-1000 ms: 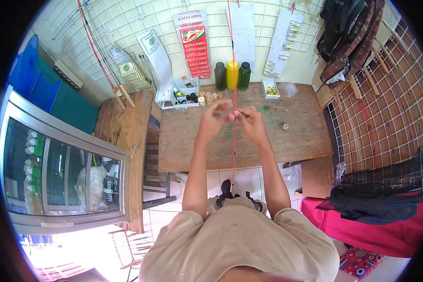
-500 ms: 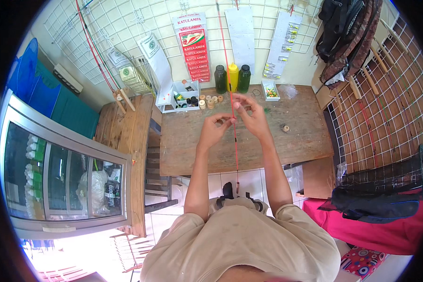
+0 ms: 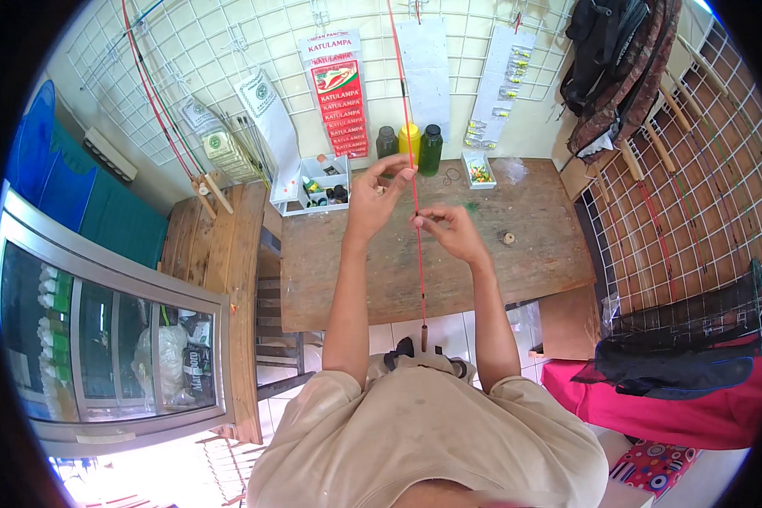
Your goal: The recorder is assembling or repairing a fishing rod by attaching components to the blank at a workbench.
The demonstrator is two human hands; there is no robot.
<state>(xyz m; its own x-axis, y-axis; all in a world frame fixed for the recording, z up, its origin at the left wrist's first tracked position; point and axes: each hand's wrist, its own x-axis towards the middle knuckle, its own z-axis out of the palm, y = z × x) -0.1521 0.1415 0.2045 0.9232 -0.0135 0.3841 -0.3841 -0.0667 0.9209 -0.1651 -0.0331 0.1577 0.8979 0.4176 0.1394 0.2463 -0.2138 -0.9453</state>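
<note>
A thin red fishing rod [image 3: 420, 269] with dark bands runs upright through the middle of the view, over the wooden table. Its brown handle end [image 3: 424, 337] hangs past the table's front edge, near my body. My left hand [image 3: 379, 193] pinches the shaft between thumb and fingers at the farther spot, in front of the bottles. Closer to me, my right hand [image 3: 454, 233] grips the same shaft with thumb and fingertips. Whether a thread lies between the fingers is too fine to make out.
The wooden table [image 3: 356, 284] carries a white divided box [image 3: 289, 209] with small bottles, a yellow bottle [image 3: 409, 146] between two dark ones, a small white tray [image 3: 480, 172] of colourful bits and a small round wooden piece [image 3: 509, 239]. A glass-fronted cabinet [image 3: 123, 436] stands left.
My left hand has gone farther up the rod, while my right hand has come down nearer to me, so their order is swapped. The view has shifted slightly.
</note>
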